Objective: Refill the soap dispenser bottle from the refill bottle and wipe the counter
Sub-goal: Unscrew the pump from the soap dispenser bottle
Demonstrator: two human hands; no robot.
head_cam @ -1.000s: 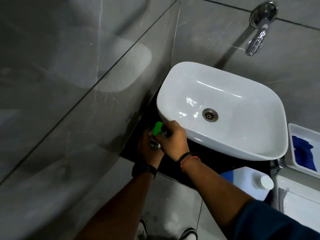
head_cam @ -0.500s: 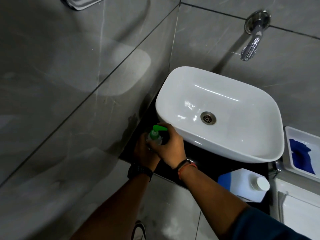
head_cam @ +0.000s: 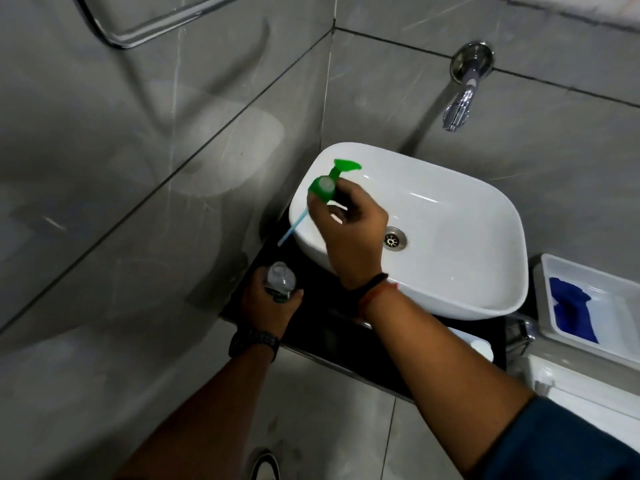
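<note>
My left hand (head_cam: 268, 306) grips the clear soap dispenser bottle (head_cam: 280, 280), which stands uncapped on the black counter (head_cam: 322, 317) left of the sink. My right hand (head_cam: 349, 223) holds the green pump head (head_cam: 325, 185) lifted above the sink's left rim, its pale blue dip tube (head_cam: 294, 228) hanging down and to the left. Only the white cap of the refill bottle (head_cam: 481, 349) shows, on the counter behind my right forearm. A blue cloth (head_cam: 571, 311) lies in a white tray (head_cam: 588, 271) at the right.
A white basin (head_cam: 450, 209) fills most of the counter, with a chrome wall tap (head_cam: 459, 105) above it. Grey tiled walls close in on the left and back. A chrome towel rail (head_cam: 145, 29) is at upper left. My shoe (head_cam: 265, 467) shows on the floor below.
The pump head has come off the dispenser bottle. My right hand has lifted it up over the sink rim, dip tube out. My left hand still holds the bottle.
</note>
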